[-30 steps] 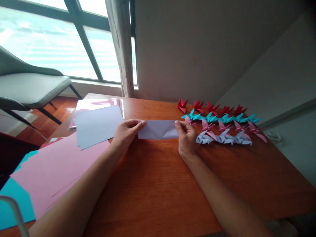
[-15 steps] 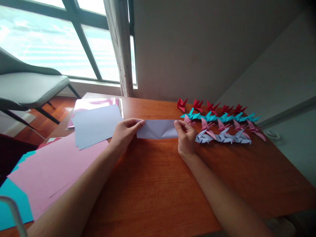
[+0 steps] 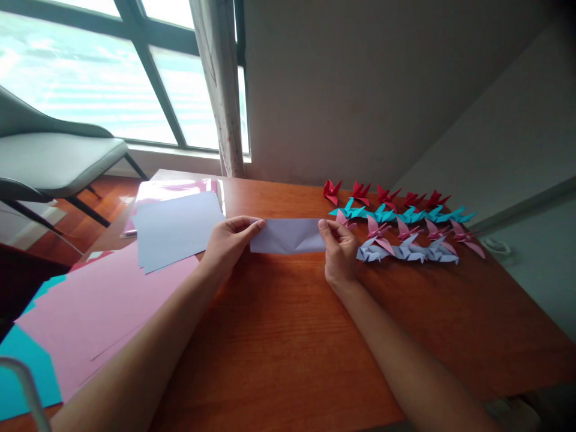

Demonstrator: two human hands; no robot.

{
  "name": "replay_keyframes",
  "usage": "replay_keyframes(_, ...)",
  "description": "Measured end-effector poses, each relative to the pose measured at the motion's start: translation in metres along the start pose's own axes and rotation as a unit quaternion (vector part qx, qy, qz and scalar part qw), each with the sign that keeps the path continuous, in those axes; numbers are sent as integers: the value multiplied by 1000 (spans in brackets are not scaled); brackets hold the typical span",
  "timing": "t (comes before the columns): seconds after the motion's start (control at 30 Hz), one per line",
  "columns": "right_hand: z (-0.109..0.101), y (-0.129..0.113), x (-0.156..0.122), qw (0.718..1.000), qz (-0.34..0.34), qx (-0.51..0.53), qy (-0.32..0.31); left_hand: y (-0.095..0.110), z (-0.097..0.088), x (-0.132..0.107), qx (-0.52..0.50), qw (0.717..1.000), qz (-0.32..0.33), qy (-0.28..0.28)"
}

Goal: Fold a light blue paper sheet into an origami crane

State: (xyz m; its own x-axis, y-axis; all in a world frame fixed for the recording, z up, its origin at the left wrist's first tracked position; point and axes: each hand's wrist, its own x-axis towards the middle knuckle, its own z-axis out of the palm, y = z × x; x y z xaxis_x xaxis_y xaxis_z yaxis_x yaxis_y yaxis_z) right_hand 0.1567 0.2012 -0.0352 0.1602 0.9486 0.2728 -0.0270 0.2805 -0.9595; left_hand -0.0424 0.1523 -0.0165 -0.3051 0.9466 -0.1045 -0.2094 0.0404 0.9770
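Between my two hands a pale lavender sheet of paper (image 3: 288, 236), folded into a long rectangle, is held up above the table. Slanting crease marks show near its lower middle. My left hand (image 3: 231, 243) pinches its left end, thumb on the near face. At the right end, my right hand (image 3: 341, 249) grips the paper between thumb and curled fingers. The fingers behind the paper are partly hidden. Just right of my right hand stand folded lavender paper cranes (image 3: 407, 249), in front of a row of pink paper cranes (image 3: 405, 229).
Turquoise cranes (image 3: 409, 214) and red cranes (image 3: 387, 195) stand in rows farther back on the wooden table (image 3: 279, 342). To the left lie pale lavender sheets (image 3: 177, 231), pink sheets (image 3: 108, 306) and turquoise paper (image 3: 27, 372). A grey chair (image 3: 58, 159) stands by the window.
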Motion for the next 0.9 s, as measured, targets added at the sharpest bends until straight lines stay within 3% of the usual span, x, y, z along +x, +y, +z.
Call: replay_keyframes(0.9, -1, 10, 2, 999, 5, 28, 36, -1, -1, -3, -5, 1000, -1, -28)
